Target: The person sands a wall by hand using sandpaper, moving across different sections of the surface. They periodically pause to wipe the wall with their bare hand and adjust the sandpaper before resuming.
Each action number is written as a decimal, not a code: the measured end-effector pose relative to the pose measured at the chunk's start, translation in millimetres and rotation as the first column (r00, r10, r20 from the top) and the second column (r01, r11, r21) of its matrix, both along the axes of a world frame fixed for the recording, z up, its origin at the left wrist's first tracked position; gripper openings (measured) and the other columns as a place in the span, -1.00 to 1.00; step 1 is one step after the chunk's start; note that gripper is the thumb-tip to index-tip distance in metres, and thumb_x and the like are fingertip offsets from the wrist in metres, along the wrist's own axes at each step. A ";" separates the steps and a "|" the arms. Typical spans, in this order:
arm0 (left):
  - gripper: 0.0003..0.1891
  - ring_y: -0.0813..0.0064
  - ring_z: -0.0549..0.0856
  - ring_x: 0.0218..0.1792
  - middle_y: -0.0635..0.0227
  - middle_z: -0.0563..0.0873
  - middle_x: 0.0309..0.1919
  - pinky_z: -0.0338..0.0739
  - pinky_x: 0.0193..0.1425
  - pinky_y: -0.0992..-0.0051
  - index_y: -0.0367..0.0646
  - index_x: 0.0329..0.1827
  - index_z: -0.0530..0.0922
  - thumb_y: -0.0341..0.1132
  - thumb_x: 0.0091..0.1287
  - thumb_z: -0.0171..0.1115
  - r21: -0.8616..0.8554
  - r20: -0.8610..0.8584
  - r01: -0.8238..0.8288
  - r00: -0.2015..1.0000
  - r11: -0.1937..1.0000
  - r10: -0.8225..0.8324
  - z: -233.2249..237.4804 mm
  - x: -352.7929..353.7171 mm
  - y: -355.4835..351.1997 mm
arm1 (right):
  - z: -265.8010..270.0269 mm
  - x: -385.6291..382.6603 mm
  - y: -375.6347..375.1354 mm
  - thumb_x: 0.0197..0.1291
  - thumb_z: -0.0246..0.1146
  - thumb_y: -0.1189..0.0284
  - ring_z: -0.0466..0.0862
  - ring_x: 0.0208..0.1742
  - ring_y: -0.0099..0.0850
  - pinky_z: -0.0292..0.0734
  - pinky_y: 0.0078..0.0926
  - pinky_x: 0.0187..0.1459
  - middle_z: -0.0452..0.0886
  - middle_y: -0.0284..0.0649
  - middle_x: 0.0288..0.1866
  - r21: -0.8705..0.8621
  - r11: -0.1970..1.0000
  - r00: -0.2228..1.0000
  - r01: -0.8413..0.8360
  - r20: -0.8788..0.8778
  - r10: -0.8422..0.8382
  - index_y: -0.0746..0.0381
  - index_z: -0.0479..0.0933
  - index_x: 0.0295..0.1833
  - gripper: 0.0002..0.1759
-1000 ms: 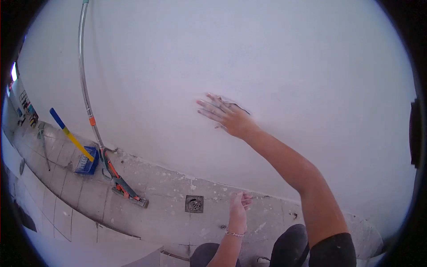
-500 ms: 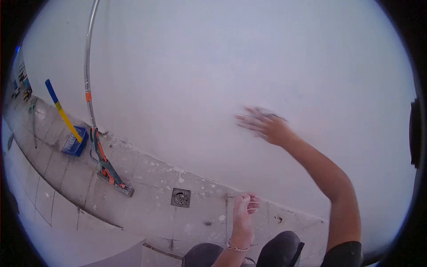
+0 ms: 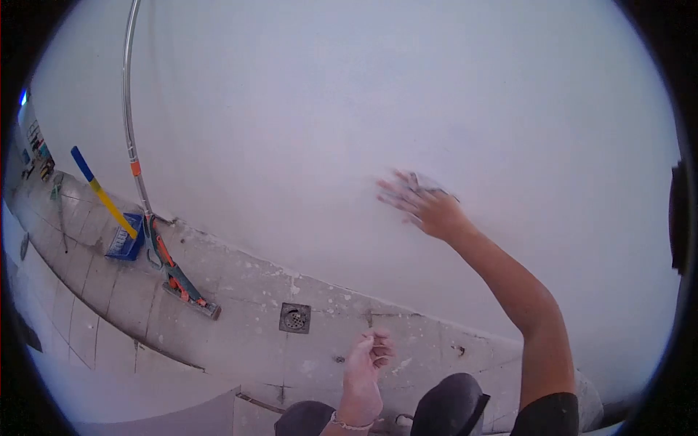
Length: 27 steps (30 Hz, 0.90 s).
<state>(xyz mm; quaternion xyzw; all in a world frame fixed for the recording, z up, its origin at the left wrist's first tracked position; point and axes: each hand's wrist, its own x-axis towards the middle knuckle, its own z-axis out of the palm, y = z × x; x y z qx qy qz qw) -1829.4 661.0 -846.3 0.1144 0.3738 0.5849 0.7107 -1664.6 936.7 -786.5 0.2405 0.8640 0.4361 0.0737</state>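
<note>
– Where do we find the right hand (image 3: pixel 425 207)?
– Up on the white wall (image 3: pixel 327 109), arm stretched out; the fingers are spread and the palm lies flat, grasping a thin grey sheet (image 3: pixel 434 186) by pinning it to the plaster. It is blurred, so we cannot tell what the sheet is made of.
– Why flat, do we think, and not pinched?
– We judge that an open palm spreads the push over the whole sheet and stops it sliding off the wall; only its far edge shows, past the fingertips, with the rest hidden under the hand.
– And the left hand (image 3: pixel 363 363)?
– Released; it hangs low above the tiled floor (image 3: pixel 240 341) with its fingers loosely curled round nothing and a bracelet (image 3: pixel 349 421) at the wrist; it is well apart from the sheet. We take it to be idle, perhaps helping our balance, since the dark knees (image 3: pixel 452 400) show just beside it.
– What lies about us?
– A square drain (image 3: pixel 294 317) in the floor, near the left hand; further left a squeegee (image 3: pixel 185 291) rests its head on the tiles while its metal pole (image 3: pixel 129 131) leans on the wall, probably propped there to stay within reach; a blue brush (image 3: pixel 123 243) with a yellow and blue handle sits just beside it.
</note>
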 end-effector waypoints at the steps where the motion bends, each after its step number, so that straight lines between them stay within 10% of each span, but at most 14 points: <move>1: -0.75 0.58 0.67 -0.28 0.45 0.70 -0.27 0.45 -0.16 0.56 -0.04 0.00 0.56 -0.18 0.50 -0.06 -0.032 0.004 -0.032 0.999 0.999 0.032 -5.5 1.4 4.0 | 2.4 4.6 -2.1 0.23 0.12 -0.15 -0.13 0.69 -0.24 -0.44 -0.08 0.64 -0.14 -0.49 0.70 0.022 0.999 0.998 0.027 0.057 -0.028 -0.13 -0.10 0.65 -0.04; 9: -0.76 0.44 0.62 -0.20 0.40 0.64 -0.24 0.46 -0.07 0.45 -0.14 -0.02 0.53 -0.20 0.45 0.05 -0.135 0.096 0.100 0.992 0.986 -0.087 -43.3 -5.1 33.6 | -42.3 -151.1 58.7 0.32 0.10 0.02 -0.17 0.69 -0.14 -0.36 -0.03 0.62 -0.20 -0.26 0.71 0.125 0.982 0.926 -0.142 -0.335 0.176 0.11 -0.14 0.65 -0.07; 12: -0.77 0.43 0.62 -0.21 0.37 0.64 -0.24 0.48 -0.10 0.43 -0.16 -0.02 0.54 -0.22 0.45 0.07 -0.132 0.146 0.022 0.989 0.991 -0.003 -54.5 -15.6 36.4 | -55.4 -175.8 56.5 0.33 0.07 0.19 -0.16 0.69 -0.14 -0.39 -0.03 0.62 -0.19 -0.19 0.71 0.331 0.942 0.965 -0.053 -0.225 0.134 0.17 -0.13 0.64 -0.13; 21: -0.76 0.44 0.61 -0.22 0.36 0.63 -0.25 0.48 -0.10 0.44 -0.18 -0.06 0.53 -0.20 0.44 0.05 -0.086 0.157 -0.022 0.987 0.996 0.035 -13.7 -18.6 17.3 | -151.0 58.6 19.3 0.32 -0.03 0.39 0.14 0.60 -0.34 0.03 -0.25 0.60 -0.16 -0.20 0.70 0.170 0.984 0.946 -0.044 0.324 -0.013 0.20 -0.22 0.65 -0.16; 25: -0.77 0.46 0.61 -0.23 0.37 0.63 -0.25 0.47 -0.09 0.44 -0.16 -0.08 0.53 -0.19 0.44 0.05 -0.115 0.141 -0.076 0.986 0.990 0.092 -22.3 -23.9 24.5 | 3.2 38.2 -13.1 0.39 0.07 0.22 0.21 0.57 -0.09 0.72 -0.45 -0.13 0.05 -0.42 0.67 0.166 0.935 0.863 0.313 -0.460 -0.207 -0.33 0.08 0.60 -0.30; 27: -0.77 0.47 0.60 -0.23 0.37 0.64 -0.25 0.46 -0.10 0.44 -0.15 -0.08 0.54 -0.19 0.43 0.05 -0.095 0.144 -0.119 0.981 0.988 0.132 -24.4 -29.1 31.0 | 55.1 1.3 -12.7 0.30 0.20 0.23 0.17 0.58 -0.01 0.60 -0.20 0.19 0.02 -0.30 0.67 0.294 0.926 0.795 0.238 -0.606 -0.012 -0.25 0.09 0.61 -0.21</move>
